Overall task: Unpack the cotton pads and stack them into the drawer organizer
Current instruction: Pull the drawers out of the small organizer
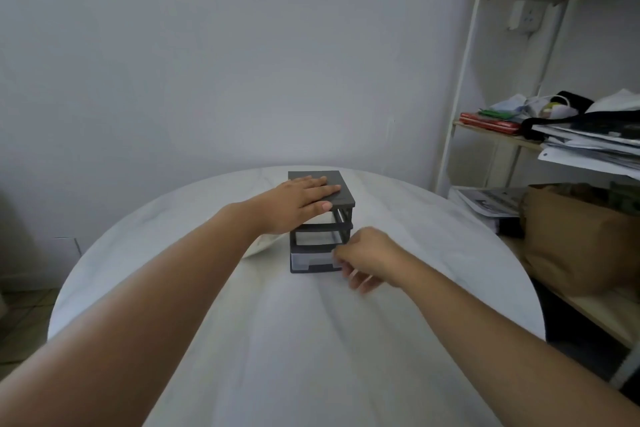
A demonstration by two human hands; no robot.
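right hand point(367, 256): closest to me, fingers curled in at the front right corner of the bottom drawer point(311, 262). Looks like a pinch on the drawer front, but it's blurry, so I can't tell if it really has a grip
table point(277, 340): round, white, everything sits toward the far side
organizer point(343, 198): small dark three-level one, standing upright; the two upper slots look see-through or empty, hard to say
left hand point(298, 201): flat on the lid, fingers straight, holding nothing, just pressing down
white pack point(261, 248): soft white thing just left of the organizer, mostly hidden under the left wrist. My guess is that's the cotton pads, not unpacked yet
step: I'd say opening a drawer, early days
next: a straight pull toward the body while the top hand braces the frame, or the whole thing slides
shelf point(519, 139): off to the right, cluttered with papers
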